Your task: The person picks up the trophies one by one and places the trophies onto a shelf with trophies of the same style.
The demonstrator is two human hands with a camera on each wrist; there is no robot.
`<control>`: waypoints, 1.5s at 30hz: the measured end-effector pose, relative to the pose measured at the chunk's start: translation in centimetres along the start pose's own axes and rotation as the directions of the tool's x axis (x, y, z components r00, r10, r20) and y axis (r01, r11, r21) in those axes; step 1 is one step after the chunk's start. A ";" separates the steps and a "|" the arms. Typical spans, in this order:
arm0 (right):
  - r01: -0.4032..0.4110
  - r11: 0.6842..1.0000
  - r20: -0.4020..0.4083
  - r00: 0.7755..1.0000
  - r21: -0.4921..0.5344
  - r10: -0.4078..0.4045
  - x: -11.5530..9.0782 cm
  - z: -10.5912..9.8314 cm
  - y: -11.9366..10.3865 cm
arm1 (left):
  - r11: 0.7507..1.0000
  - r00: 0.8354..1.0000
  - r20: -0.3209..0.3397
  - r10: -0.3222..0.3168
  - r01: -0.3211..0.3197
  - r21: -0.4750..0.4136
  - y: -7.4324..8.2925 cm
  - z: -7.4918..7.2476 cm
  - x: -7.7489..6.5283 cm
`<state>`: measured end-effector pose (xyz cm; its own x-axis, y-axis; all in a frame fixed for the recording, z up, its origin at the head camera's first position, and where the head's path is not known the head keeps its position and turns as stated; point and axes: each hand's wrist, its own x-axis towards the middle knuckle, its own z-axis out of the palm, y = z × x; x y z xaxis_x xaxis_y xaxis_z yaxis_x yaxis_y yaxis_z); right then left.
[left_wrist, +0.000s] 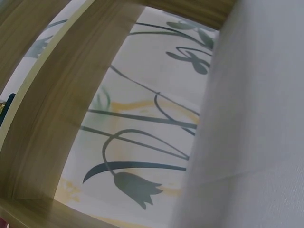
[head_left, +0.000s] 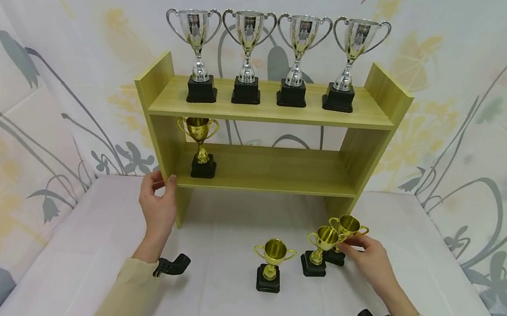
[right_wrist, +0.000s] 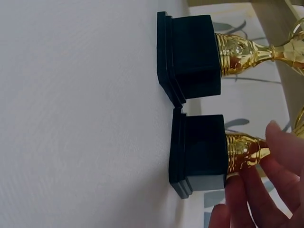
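Observation:
My right hand (head_left: 369, 261) holds the stem of a small gold trophy cup (head_left: 349, 225) on a black base, at the right of the white table; in the right wrist view its thumb and fingers (right_wrist: 285, 147) are around the gold stem. Close against it stands a second gold trophy (head_left: 314, 265). A third gold trophy (head_left: 268, 277) stands nearer, to the left. My left hand (head_left: 159, 209) grips the left side panel of the wooden shelf (head_left: 281, 169), thumb at the front edge. In the left wrist view only the shelf boards (left_wrist: 57, 90) show, not the hand.
Several silver trophies (head_left: 292, 96) stand in a row on the top board. On the board below, a gold trophy (head_left: 203, 167) stands at the left end. Behind the shelf hangs a flowered cloth (head_left: 56, 46); a white cloth (head_left: 215, 302) covers the table.

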<state>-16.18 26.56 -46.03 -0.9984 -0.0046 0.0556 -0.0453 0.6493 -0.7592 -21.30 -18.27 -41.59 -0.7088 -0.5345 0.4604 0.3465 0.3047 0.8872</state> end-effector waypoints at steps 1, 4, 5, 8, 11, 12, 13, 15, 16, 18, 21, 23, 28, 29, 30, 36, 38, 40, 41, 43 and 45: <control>0.005 1.000 -0.007 1.000 -0.012 -0.005 0.0 0.1 0.0 | 1.000 1.000 0.001 0.000 0.000 -0.002 0.0 0.0 0.0; 0.015 0.998 -0.021 1.000 -0.056 -0.016 0.2 0.4 -0.1 | 1.000 1.000 0.002 -0.002 0.002 -0.001 0.1 -0.1 0.1; 0.019 0.997 -0.026 0.999 -0.071 -0.021 0.3 0.4 -0.2 | 1.000 1.000 0.001 -0.004 0.004 0.000 0.1 -0.1 0.2; 0.022 0.994 -0.032 0.999 -0.105 -0.025 0.3 0.4 -0.4 | 1.000 1.000 0.000 -0.010 0.010 0.005 0.2 -0.1 0.3; 0.019 0.992 -0.040 0.999 -0.125 -0.025 0.3 0.2 -0.7 | 1.000 1.000 0.008 -0.021 0.021 0.000 0.5 0.0 0.4; 0.021 0.991 -0.041 0.999 -0.129 -0.027 0.3 0.1 -0.8 | 1.000 1.000 0.012 -0.025 0.025 -0.003 0.6 0.0 0.4; 0.021 0.991 -0.042 0.999 -0.132 -0.027 0.2 0.0 -0.8 | 1.000 0.999 0.017 -0.030 0.031 -0.007 0.7 0.0 0.5; 0.029 0.990 -0.048 0.998 -0.135 -0.035 0.1 -0.1 -0.8 | 0.999 0.999 0.029 -0.041 0.041 -0.016 1.0 0.1 0.5; 0.031 0.990 -0.051 0.998 -0.137 -0.038 0.0 -0.1 -0.8 | 0.999 0.998 0.035 -0.047 0.048 -0.016 1.1 0.1 0.5; 0.031 0.990 -0.053 0.998 -0.141 -0.039 -0.1 -0.1 -0.8 | 0.998 0.998 0.038 -0.057 0.058 -0.007 1.2 0.1 0.4; 0.023 0.990 -0.053 0.998 -0.142 -0.031 -0.3 0.0 -0.7 | 0.998 0.997 0.035 -0.064 0.064 0.001 1.3 0.0 0.3; 0.025 0.990 -0.054 0.998 -0.140 -0.033 -0.3 0.0 -0.8 | 0.998 0.998 0.025 -0.059 0.059 0.004 1.2 0.0 0.2; 0.043 0.990 -0.061 0.997 -0.136 -0.051 0.1 0.0 -1.0 | 0.999 0.999 0.010 -0.046 0.046 -0.006 2.5 0.0 0.1; 0.044 0.990 -0.059 0.997 -0.136 -0.052 0.2 0.0 -1.0 | 0.999 0.999 0.008 -0.046 0.046 -0.010 2.4 0.0 0.2; 0.041 0.990 -0.056 0.997 -0.135 -0.049 0.2 0.0 -1.0 | 0.999 0.999 0.005 -0.044 0.044 -0.008 2.4 0.0 0.2; 0.043 0.989 -0.057 0.997 -0.141 -0.051 0.3 0.0 -0.9 | 0.999 0.999 0.021 -0.047 0.047 -0.008 0.7 0.0 0.5; 0.055 0.988 -0.054 0.996 -0.144 -0.064 0.4 0.1 -0.9 | 0.999 0.998 0.018 -0.053 0.053 -0.001 0.7 -0.2 0.4; 0.060 0.987 -0.043 0.997 -0.147 -0.067 0.4 0.3 -0.8 | 0.998 0.998 0.007 -0.059 0.059 0.007 0.6 -0.2 0.2; 0.057 0.987 -0.038 0.997 -0.148 -0.063 0.4 0.3 -0.7 | 0.998 0.998 0.004 -0.063 0.063 0.015 0.6 -0.3 0.1; 0.046 0.988 -0.035 0.998 -0.150 -0.052 0.3 0.4 -0.7 | 0.998 0.998 0.009 -0.059 0.059 0.024 0.5 -0.2 0.0; 0.038 0.988 -0.037 0.998 -0.152 -0.044 0.2 0.5 -0.6 | 0.998 0.999 0.011 -0.051 0.050 0.037 0.4 -0.1 0.0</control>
<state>-16.33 25.79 -45.82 -0.9936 -0.0053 0.1129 -0.0778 0.7567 -0.6491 -21.06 -18.25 -41.19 -0.7319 -0.5410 0.4144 0.2874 0.3063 0.9075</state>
